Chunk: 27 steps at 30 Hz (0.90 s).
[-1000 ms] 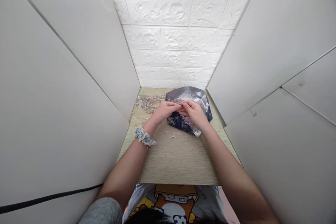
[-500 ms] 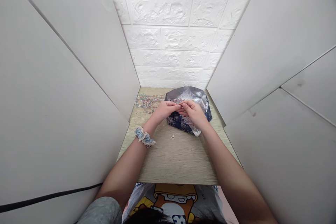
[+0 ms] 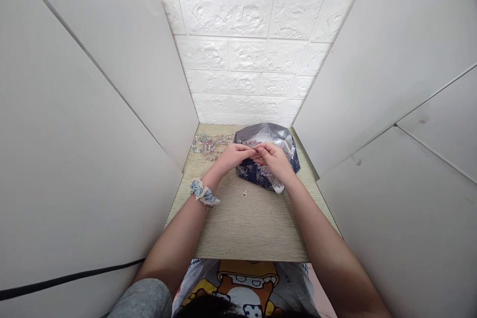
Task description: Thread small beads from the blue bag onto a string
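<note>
My left hand (image 3: 234,155) and my right hand (image 3: 274,158) meet fingertip to fingertip above a dark blue patterned bag (image 3: 253,174) with a silvery lining. Both hands are closed in a pinch; whatever lies between the fingertips is too small to name. Inside the open bag are small, pale pinkish beads, partly covered by my right hand. Strings of multicoloured beads (image 3: 208,144) lie on the table behind my left hand. A tiny metallic piece (image 3: 244,194) rests on the tabletop in front of the bag.
The narrow wooden table (image 3: 249,233) sits between a pale left panel (image 3: 112,84) and a pale right panel (image 3: 335,84). A white brick-textured wall (image 3: 246,54) closes off the back. A black cable (image 3: 74,277) runs along the lower left. A blue scrunchie (image 3: 204,194) circles my left wrist.
Almost nothing differs. Both hands stay pinched together over the bag, and the whole view has shifted very slightly.
</note>
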{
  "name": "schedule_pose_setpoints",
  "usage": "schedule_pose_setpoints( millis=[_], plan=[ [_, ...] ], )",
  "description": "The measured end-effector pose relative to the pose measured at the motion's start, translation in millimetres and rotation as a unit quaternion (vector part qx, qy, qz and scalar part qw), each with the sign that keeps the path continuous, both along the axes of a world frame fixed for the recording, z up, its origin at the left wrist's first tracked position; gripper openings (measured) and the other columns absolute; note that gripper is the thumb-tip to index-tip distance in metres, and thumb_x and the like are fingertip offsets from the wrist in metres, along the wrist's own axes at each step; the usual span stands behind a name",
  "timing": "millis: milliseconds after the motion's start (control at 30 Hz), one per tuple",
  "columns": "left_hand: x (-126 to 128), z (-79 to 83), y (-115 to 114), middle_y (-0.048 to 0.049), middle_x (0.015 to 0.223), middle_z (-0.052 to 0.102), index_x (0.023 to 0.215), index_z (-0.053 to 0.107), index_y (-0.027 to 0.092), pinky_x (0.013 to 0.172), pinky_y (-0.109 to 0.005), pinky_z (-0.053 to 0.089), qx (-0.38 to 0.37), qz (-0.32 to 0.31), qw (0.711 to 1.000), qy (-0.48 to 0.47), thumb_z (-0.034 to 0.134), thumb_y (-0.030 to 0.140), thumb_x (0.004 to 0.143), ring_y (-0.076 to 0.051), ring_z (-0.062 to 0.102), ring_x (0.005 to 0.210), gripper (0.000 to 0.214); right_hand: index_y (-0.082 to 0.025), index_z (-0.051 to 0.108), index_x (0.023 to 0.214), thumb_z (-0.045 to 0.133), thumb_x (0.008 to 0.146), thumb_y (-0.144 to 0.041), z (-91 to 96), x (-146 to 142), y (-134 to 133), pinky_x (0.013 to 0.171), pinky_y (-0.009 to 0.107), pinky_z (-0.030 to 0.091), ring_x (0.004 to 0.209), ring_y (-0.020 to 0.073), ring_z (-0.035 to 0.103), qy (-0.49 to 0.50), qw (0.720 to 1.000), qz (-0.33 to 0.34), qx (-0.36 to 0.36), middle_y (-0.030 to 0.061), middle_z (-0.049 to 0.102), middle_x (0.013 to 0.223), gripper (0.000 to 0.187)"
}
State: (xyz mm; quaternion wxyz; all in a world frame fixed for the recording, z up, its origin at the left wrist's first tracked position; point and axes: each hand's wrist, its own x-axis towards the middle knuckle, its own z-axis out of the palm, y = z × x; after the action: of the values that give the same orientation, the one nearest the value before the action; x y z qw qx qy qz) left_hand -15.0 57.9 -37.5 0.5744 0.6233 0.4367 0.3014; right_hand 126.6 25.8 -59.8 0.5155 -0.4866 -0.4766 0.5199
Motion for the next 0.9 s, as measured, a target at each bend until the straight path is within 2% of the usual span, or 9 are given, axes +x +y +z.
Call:
schedule_pose_setpoints(
  millis=[333,900],
  plan=[
    [-0.4,1.7,-0.7,0.0056,0.035,0.037,0.073,0.070,0.009,0.043,-0.021,0.020,-0.005,-0.003,1.000,0.003,0.063,0.037,0.061,-0.004,0.027,0.039,0.031,-0.020,0.057,0.074,0.054,0.074,-0.032,1.6,-1.4,-1.0,0.075,0.034,0.052,0.071,0.0141,0.062,-0.002,1.000,-0.004,0.001,0.0003,0.063,0.069,0.013],
    [-0.3,0.0,0.2,0.0076,0.033,0.031,0.072,0.069,0.008,0.041,-0.021,0.017,-0.021,-0.005,1.000,0.009,0.062,0.033,0.064,-0.003,0.022,0.037,0.027,-0.019,0.056,0.073,0.053,0.073,-0.029,0.9,-0.9,1.0,0.073,0.032,0.052,0.069,0.0138,0.062,0.004,1.000,-0.008,-0.009,-0.0002,0.062,0.067,0.010]
  ],
)
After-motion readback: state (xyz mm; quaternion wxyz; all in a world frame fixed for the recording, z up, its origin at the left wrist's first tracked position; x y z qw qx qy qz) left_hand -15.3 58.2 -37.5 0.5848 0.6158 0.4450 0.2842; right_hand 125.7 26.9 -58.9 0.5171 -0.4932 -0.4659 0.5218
